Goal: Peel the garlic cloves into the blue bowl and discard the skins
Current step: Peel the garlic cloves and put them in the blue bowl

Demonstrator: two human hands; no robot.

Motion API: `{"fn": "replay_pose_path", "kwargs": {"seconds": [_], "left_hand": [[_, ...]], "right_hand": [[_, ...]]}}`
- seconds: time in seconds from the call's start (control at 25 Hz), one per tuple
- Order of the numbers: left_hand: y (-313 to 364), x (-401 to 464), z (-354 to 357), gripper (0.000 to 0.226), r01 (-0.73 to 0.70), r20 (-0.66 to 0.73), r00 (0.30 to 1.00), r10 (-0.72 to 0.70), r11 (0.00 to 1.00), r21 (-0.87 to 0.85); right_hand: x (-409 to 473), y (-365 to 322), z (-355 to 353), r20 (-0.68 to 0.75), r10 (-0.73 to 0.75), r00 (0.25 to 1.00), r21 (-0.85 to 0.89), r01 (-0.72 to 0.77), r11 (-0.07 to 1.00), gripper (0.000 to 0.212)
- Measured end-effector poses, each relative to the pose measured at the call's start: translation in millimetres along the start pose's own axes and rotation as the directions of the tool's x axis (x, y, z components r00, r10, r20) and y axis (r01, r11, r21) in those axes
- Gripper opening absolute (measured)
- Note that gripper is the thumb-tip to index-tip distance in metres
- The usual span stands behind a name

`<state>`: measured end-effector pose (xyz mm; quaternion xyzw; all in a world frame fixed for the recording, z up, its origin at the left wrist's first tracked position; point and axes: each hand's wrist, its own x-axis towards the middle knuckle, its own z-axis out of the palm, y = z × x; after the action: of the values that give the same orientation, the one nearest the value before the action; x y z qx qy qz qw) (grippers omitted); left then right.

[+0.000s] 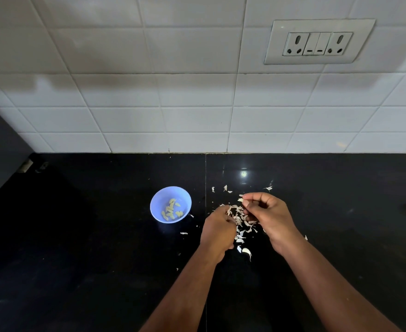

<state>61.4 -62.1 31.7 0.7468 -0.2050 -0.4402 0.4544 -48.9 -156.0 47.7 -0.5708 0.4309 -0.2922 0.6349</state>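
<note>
Setting: a black polished counter (77, 236) against a white tiled wall (149, 104), with a socket plate (318, 43) up to the right.
Blue bowl: the blue bowl (170, 204) sits left of the hands, close enough to drop cloves in without reaching far; it holds a cluster of peeled garlic cloves (172, 210).
Skins: a heap of garlic skins (241, 222) lies between the two hands, with stray flakes scattered around it and one curled larger piece (247, 252) nearer the person.
Left hand: the left hand (218, 232) rests on the heap's left edge, fingers curled down into the skins; its grip appears closed on them, likely gathering them for discarding.
Right hand: the right hand (267, 214) pinches a small pale scrap (240, 200) between its fingertips, over the heap's far edge.
Progress: judged mostly done, since cloves fill the bowl and mainly skins remain.
</note>
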Motion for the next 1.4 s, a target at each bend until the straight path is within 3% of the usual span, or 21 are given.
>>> {"fn": "replay_pose_path", "kwargs": {"seconds": [0.12, 0.24, 0.36, 0.56, 0.76, 1.0, 1.24, 1.4], "left_hand": [[-2, 1, 0, 0.006, -0.044, -0.068, 0.997, 0.041, 0.998, -0.043], [1, 2, -2, 0.015, -0.059, -0.065, 0.997, 0.051, 0.990, -0.130], [7, -3, -3, 0.010, -0.045, -0.013, 0.999, 0.044, 0.962, -0.268], [8, -7, -7, 0.010, -0.012, 0.008, 1.000, 0.015, 0.939, -0.345], [9, -9, -6, 0.009, -0.053, -0.012, 0.999, 0.052, 0.931, -0.360], [5, -13, 5, 0.019, -0.040, 0.006, 0.999, 0.043, 0.974, -0.222], [-4, -13, 6, 0.051, -0.028, -0.080, 0.996, 0.027, 1.000, -0.009], [2, -16, 6, 0.021, -0.052, -0.042, 0.998, 0.045, 0.980, -0.192]], "right_hand": [[-2, 1, -3, -0.017, -0.076, 0.997, -0.093, 0.074, 0.993, 0.020], [-6, 0, -3, -0.032, -0.131, 0.991, -0.154, 0.125, 0.980, 0.023], [-9, -1, -5, -0.004, -0.153, 0.988, -0.218, 0.148, 0.965, 0.029], [-14, -4, -7, 0.080, -0.152, 0.985, -0.221, 0.167, 0.961, 0.035], [-18, -4, -3, 0.025, -0.060, 0.998, 0.014, 0.059, 0.998, 0.040], [-19, 2, 0, -0.042, -0.076, 0.996, -0.031, 0.074, 0.997, 0.039], [-20, 4, -10, 0.022, -0.186, 0.982, -0.292, 0.184, 0.938, 0.037], [-23, 2, -13, 0.068, -0.248, 0.966, -0.426, 0.254, 0.868, 0.042]]}}
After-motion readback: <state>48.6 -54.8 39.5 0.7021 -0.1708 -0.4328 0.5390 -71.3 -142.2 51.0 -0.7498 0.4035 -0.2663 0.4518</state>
